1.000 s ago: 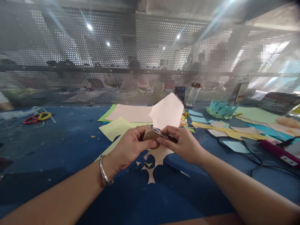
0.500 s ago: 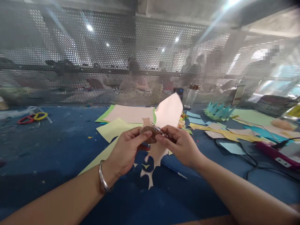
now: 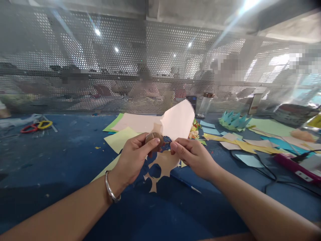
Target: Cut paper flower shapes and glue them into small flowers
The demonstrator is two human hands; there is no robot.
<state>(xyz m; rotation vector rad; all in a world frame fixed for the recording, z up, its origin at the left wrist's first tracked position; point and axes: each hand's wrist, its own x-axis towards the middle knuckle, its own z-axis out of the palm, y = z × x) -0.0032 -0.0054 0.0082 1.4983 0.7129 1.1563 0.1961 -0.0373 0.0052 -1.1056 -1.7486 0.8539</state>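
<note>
Between the thumb and fingers of my left hand [image 3: 134, 155] is a rounded, shaded piece of paper [image 3: 151, 136]. A large pale pink sheet [image 3: 179, 118] stands up just behind it; whether the two are joined, I cannot tell. My right hand [image 3: 194, 154] is closed around small scissors [image 3: 167, 139], whose thin dark blades point left at the paper. The handles are hidden in my fingers. Below my hands, a pinkish paper offcut [image 3: 167, 164] with curved cut-outs is in view above the blue table [image 3: 160, 217].
Yellow paper [image 3: 120, 139] lies left of my hands. Red and yellow scissors [image 3: 36, 126] rest far left. A pen [image 3: 188, 185] lies in front. At the right are a spiky blue-green paper piece [image 3: 233, 120], paper strips, a glass bottle [image 3: 205, 105] and a purple power strip [image 3: 296, 167] with cables.
The scissor blades have drawn back right and show less. My left hand has turned the paper slightly, and the hanging offcut has shifted left and up.
</note>
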